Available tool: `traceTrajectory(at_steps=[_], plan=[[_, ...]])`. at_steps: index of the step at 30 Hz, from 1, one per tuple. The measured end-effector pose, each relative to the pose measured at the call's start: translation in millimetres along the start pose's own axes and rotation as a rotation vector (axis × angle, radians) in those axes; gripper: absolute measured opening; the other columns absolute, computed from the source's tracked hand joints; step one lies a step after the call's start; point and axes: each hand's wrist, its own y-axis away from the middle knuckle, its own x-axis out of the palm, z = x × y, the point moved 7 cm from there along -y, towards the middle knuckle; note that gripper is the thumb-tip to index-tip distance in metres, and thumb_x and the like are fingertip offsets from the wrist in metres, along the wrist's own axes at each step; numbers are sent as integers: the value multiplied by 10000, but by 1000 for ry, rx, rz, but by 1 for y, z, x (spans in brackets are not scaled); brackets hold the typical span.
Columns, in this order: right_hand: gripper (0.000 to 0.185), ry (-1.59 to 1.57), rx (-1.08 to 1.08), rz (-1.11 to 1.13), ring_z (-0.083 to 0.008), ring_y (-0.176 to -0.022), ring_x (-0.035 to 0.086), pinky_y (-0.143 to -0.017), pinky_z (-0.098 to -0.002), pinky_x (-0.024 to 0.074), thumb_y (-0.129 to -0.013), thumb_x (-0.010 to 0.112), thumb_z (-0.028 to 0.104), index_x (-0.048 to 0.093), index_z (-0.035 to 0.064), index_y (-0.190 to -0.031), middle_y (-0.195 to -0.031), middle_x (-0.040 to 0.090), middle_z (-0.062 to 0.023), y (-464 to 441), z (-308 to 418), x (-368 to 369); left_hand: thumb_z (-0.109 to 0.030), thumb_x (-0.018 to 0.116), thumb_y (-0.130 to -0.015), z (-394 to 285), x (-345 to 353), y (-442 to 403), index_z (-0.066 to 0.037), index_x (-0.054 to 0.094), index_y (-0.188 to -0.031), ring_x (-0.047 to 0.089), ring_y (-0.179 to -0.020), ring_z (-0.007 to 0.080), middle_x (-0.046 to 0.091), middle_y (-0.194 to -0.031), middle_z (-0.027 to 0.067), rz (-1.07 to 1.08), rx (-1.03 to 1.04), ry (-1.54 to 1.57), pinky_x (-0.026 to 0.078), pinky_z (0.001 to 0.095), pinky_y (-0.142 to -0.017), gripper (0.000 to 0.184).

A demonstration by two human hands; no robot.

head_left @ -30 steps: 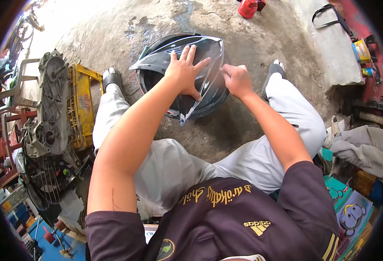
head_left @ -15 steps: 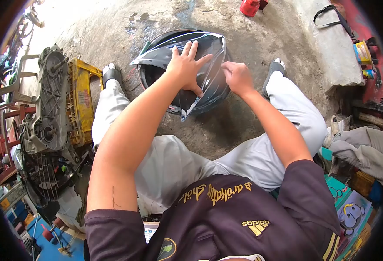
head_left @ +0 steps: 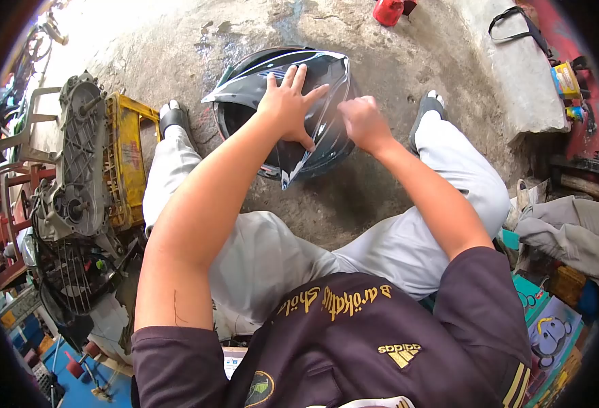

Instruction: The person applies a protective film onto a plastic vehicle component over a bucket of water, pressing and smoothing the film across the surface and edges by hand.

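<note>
A dark, glossy panel (head_left: 245, 89) with pale edges lies over a round black helmet-like shell (head_left: 333, 155) on the concrete floor between my feet. My left hand (head_left: 288, 107) rests on top of the panel with its fingers spread, pressing on it and gripping nothing. At the right side of the shell is my right hand (head_left: 365, 124), its fingers curled together close to the panel's edge. Whatever those fingers may hold is too small and blurred to make out.
A yellow crate (head_left: 126, 163) and a metal engine casing (head_left: 81, 156) stand at the left. A red object (head_left: 388, 11) sits on the floor at the top. To the right are a concrete ledge (head_left: 524, 88), a grey cloth (head_left: 564, 231) and a strap (head_left: 520, 20).
My right hand has shifted slightly left, against the panel's edge. The shell and panel have moved up a little in view since the earliest frame, with my left hand still on them.
</note>
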Motion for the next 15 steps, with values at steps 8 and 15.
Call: traceTrajectory(at_steps=[8, 15], plan=[[93, -73, 22, -19, -297, -894, 726, -894, -456, 471, -949, 670, 173, 726, 114, -994, -886, 761, -87, 0, 1, 1, -723, 926, -505, 1, -1, 1, -342, 242, -1693, 172, -1617, 433, 147, -1742, 271, 24, -4, 6, 271, 692, -1214, 1423], [71, -142, 214, 49, -306, -824, 736, -857, -458, 478, -965, 676, 213, 715, 162, -995, -876, 769, -78, -2, -18, 0, -720, 923, -517, 1, 0, 1, -338, 238, -1695, 158, -1623, 424, 142, -1744, 269, 10, -3, 8, 258, 692, -1220, 1415]])
